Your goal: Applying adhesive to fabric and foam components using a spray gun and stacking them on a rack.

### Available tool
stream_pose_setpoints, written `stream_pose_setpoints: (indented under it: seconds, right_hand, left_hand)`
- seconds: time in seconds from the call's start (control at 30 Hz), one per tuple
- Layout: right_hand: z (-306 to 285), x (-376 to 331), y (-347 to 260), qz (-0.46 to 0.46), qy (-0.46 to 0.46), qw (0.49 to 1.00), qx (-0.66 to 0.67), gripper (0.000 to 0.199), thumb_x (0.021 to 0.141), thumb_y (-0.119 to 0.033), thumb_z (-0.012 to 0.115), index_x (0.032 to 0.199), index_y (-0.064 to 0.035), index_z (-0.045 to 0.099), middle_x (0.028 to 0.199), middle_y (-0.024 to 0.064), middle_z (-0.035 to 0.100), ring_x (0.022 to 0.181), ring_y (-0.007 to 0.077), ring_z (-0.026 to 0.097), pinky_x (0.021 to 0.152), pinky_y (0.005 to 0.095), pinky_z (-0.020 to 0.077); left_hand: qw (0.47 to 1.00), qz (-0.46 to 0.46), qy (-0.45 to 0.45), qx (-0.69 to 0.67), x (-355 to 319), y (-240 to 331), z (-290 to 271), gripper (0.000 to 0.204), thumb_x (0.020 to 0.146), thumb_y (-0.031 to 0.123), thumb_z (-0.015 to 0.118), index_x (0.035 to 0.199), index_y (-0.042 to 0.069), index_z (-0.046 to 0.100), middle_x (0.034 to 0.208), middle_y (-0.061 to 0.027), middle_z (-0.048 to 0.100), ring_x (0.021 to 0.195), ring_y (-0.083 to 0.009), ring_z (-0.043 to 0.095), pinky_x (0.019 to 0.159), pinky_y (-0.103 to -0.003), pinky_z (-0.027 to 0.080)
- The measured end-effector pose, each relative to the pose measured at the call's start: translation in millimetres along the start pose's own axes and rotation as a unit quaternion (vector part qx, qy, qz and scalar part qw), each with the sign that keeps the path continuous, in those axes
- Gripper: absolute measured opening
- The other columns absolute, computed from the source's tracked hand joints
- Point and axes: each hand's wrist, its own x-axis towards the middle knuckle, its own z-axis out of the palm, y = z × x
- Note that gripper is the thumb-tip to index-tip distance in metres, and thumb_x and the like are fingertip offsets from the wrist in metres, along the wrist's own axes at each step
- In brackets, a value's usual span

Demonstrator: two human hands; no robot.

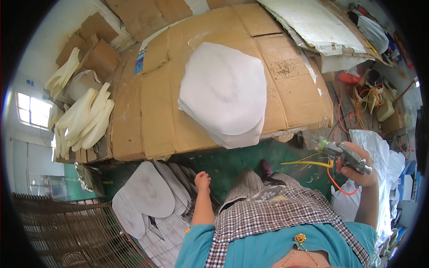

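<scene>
In my right hand [364, 172], on the right side, is a metal spray gun [346, 156] with a green part at its front end. An orange hose [334, 178] hangs from the gun in a loop. My left hand [203, 180] hangs before the table's near edge, fingers curled, with nothing visible in them. Beyond it, a stack of pale, rounded fabric-like pieces [225, 89] lies on the cardboard-covered table [156, 111]. More greyish rounded pieces [149, 192] lean in a row left of my left hand, on a surface with a grid pattern.
Cream foam-like pieces [85, 118] are piled at the table's left end, near cardboard boxes [100, 58]. A brown slatted rack [67, 228] stands at lower left. At right are tangled orange hoses [368, 98] and white plastic sheeting [368, 143]. The floor [241, 161] is green.
</scene>
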Motion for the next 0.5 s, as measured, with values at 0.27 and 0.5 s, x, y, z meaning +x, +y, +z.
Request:
stream_pose_setpoints:
  seconds: [0.27, 0.5]
  right_hand:
    - [10, 10, 0, 0.01, 0.131, 0.989, 0.074, 0.059, 0.072, -0.008, 0.066, 0.124, 0.0011, 0.04, 0.08, 0.0064, 0.057, 0.071, 0.0143, 0.056, 0.064, 0.0262, 0.046]
    - [-4, -7, -9, 0.008, 0.14, 0.99, 0.033, 0.062, 0.07, -0.008, 0.068, 0.124, 0.0014, 0.04, 0.078, 0.0053, 0.056, 0.07, 0.0136, 0.055, 0.065, 0.0256, 0.0448]
  left_hand:
    - [0.994, 0.105, -0.035, -0.026, -6, 33, 26, 0.018, 0.077, 0.004, 0.056, 0.095, 0.002, 0.057, 0.073, -0.0036, 0.057, 0.055, -0.0109, 0.053, 0.047, -0.021, 0.042]
    - [0.961, 0.265, -0.066, -0.042, -10, 88, 69, 0.02, 0.076, 0.009, 0.06, 0.094, 0.0, 0.058, 0.073, -0.0038, 0.059, 0.064, -0.0117, 0.054, 0.06, -0.023, 0.044]
